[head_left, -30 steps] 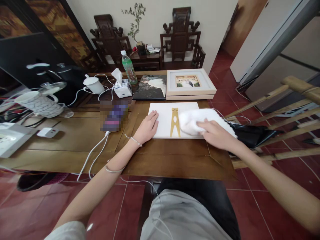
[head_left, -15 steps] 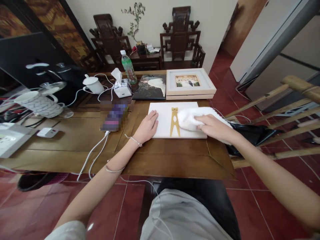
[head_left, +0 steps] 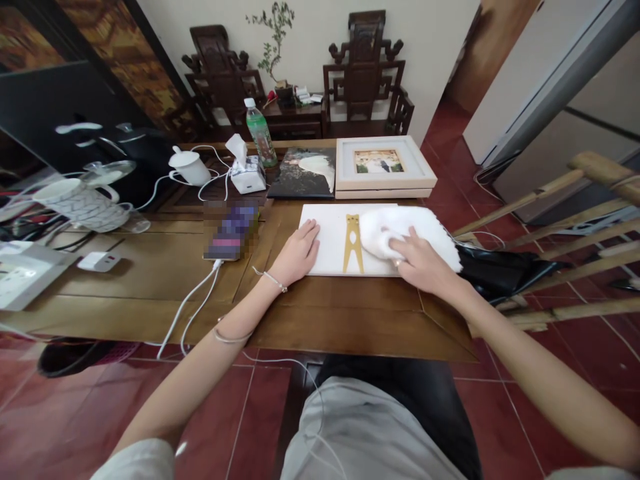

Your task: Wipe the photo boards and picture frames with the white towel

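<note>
A white rectangular board (head_left: 327,250) lies flat on the wooden table near its front edge. My left hand (head_left: 299,252) rests flat on the board's left side, fingers stretched out. On the middle of the board is a gold, cat-headed flat piece (head_left: 353,245) with two splayed legs. My right hand (head_left: 420,261) grips a bunched white cloth (head_left: 415,227) on the board's right part, just beside the gold piece. The cloth hides the board's right end and hangs past it.
Behind the board lie a framed picture (head_left: 385,167) and a dark panel (head_left: 303,175). A bottle (head_left: 261,137), tissue box (head_left: 249,175) and lidded cup (head_left: 190,167) stand further left. A phone (head_left: 233,233) with a white cable lies left of my arm. A bamboo rack (head_left: 555,200) stands at the right.
My right hand has shifted slightly right and down with the cloth, which is now spread wider. My left hand stays on the board. The whole view has moved a little.
</note>
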`<action>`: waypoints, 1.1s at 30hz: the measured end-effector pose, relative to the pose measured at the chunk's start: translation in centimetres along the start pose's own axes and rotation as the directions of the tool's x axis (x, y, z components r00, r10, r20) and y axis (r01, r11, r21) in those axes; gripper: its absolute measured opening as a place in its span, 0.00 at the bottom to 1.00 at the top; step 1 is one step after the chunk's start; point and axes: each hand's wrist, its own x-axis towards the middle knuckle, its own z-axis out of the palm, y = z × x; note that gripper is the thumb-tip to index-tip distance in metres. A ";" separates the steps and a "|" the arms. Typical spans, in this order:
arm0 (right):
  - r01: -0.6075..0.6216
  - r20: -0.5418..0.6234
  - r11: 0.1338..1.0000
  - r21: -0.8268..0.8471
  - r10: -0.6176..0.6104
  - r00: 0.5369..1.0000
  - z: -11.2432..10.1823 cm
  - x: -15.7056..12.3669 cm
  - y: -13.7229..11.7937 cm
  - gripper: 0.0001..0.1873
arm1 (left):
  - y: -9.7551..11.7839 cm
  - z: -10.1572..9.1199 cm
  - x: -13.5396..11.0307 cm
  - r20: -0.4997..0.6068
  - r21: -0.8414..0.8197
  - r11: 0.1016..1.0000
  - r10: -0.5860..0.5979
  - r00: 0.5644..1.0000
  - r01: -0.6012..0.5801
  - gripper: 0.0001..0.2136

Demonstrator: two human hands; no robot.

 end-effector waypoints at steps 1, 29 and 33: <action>0.013 0.012 1.000 0.012 -0.013 1.000 -0.3 -1.4 -0.9 0.08 | 0.0 0.0 0.0 -0.001 -0.002 1.000 0.001 1.000 -0.001 0.21; -0.007 0.042 0.979 -0.202 0.016 0.999 1.2 1.8 0.2 0.18 | -0.1 0.0 0.2 0.003 0.014 0.999 0.036 0.999 -0.036 0.21; 0.051 0.141 0.986 -0.157 -0.029 0.990 -0.1 -3.1 -2.9 0.16 | 0.0 0.0 0.2 -0.003 0.020 0.999 0.033 0.999 -0.033 0.21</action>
